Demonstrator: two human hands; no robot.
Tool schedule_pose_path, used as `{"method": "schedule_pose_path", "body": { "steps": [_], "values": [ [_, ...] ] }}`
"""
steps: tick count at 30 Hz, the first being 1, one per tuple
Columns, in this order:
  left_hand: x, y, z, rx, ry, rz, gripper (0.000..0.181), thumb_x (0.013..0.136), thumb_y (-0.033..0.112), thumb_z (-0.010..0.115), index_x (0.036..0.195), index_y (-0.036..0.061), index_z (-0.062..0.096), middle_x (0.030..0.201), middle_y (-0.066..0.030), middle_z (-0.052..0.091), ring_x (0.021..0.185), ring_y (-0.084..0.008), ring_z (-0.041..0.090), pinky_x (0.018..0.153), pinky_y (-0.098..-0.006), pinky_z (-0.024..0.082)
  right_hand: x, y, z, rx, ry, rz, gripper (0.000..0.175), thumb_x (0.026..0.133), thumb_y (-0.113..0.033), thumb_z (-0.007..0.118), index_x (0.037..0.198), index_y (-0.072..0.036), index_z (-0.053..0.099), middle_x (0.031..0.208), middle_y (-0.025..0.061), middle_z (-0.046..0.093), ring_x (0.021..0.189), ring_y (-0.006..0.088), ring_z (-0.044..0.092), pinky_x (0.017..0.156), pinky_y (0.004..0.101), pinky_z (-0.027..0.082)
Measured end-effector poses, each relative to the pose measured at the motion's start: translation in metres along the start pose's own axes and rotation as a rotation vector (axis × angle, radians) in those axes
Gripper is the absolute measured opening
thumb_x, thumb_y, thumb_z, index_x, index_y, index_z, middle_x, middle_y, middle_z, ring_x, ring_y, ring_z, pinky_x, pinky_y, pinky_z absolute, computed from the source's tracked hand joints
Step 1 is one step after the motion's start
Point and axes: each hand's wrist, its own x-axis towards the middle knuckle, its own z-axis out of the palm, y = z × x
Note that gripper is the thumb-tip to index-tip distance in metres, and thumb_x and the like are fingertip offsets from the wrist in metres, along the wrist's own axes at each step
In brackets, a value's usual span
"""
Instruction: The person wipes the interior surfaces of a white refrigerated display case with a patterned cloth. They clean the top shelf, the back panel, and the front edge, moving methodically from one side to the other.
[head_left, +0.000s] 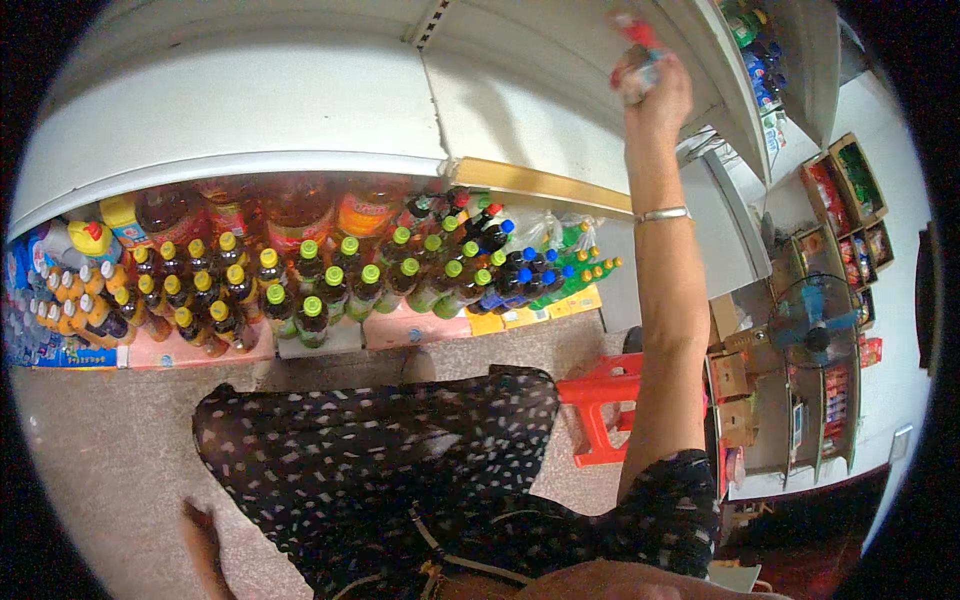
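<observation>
My right hand (660, 86) is raised over the white metal shelf (540, 90) at the upper right, its fingers closed on a blurred red and white cloth (637, 71). A silver bracelet circles that wrist. My left hand (199, 514) hangs low at the lower left, above the speckled floor; it is dim and blurred, and whether its fingers are apart is unclear. Below the shelf edge stand rows of drink bottles (311, 315) with yellow, green, blue, white and orange caps, some on pink cartons (405, 330). Larger bottles of amber liquid (300, 214) stand behind them.
A red plastic stool (596, 427) stands at my right side. Beyond it are a fan (814, 330), cardboard boxes (731, 375) and shelves with packaged goods (836, 397). A yellow-brown strip (540, 184) runs along the shelf's front edge. More packs hang or stand at the upper right.
</observation>
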Motion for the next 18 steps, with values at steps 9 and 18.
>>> {"method": "schedule_pose_path", "body": {
  "steps": [9,18],
  "values": [
    [0.023,0.426,-0.039,-0.322,0.039,1.235,0.033,0.084,0.019,0.067,0.110,0.0009,0.059,0.097,-0.0185,0.063,0.091,-0.0369,0.062,0.079,-0.0424,0.052,0.107,-0.001,0.021,0.432,0.235,-0.205,0.032,0.098,-0.021,0.032,0.112,-0.003,0.053,0.101,0.0159,0.062,0.083,0.0302,0.058,0.067,0.0432,0.049],
    [0.066,0.459,0.049,-0.194,-0.355,1.241,0.032,0.086,0.023,0.062,0.109,0.0015,0.056,0.097,-0.0216,0.063,0.082,-0.0396,0.064,0.071,-0.0476,0.053,0.064,-0.007,0.126,0.350,0.201,-0.366,0.024,0.096,-0.022,0.040,0.102,-0.008,0.058,0.083,0.0095,0.062,0.065,0.0233,0.058,0.052,0.0375,0.047]
  ]
}}
